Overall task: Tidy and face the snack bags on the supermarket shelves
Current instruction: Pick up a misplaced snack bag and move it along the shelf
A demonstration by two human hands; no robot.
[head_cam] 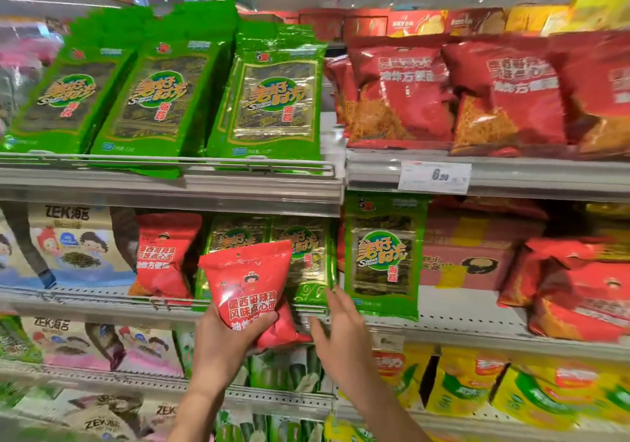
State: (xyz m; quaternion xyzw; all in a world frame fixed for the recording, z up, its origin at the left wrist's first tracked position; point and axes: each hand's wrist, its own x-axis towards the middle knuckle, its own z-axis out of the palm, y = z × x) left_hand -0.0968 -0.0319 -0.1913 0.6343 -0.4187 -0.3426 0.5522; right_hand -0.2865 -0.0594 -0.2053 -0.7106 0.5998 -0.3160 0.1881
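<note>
Supermarket shelves (170, 185) carry green seaweed packs (272, 100) and red noodle bags (402, 93). Left hand (225, 342) grips a glossy red snack bag (250, 281) before the middle shelf; right hand (341, 332) hovers alongside, fingers extended, holding nothing.

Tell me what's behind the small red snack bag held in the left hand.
Behind the small red snack bag in the left hand stand green seaweed packs on the middle shelf; their lower left parts are covered.

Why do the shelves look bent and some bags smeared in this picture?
Head view: the wide lens bows the shelf rail and stretches the edges; the red bags at right are motion-smeared; glare streaks the green seaweed packs; the red bag in the left hand reads sharpest.
</note>
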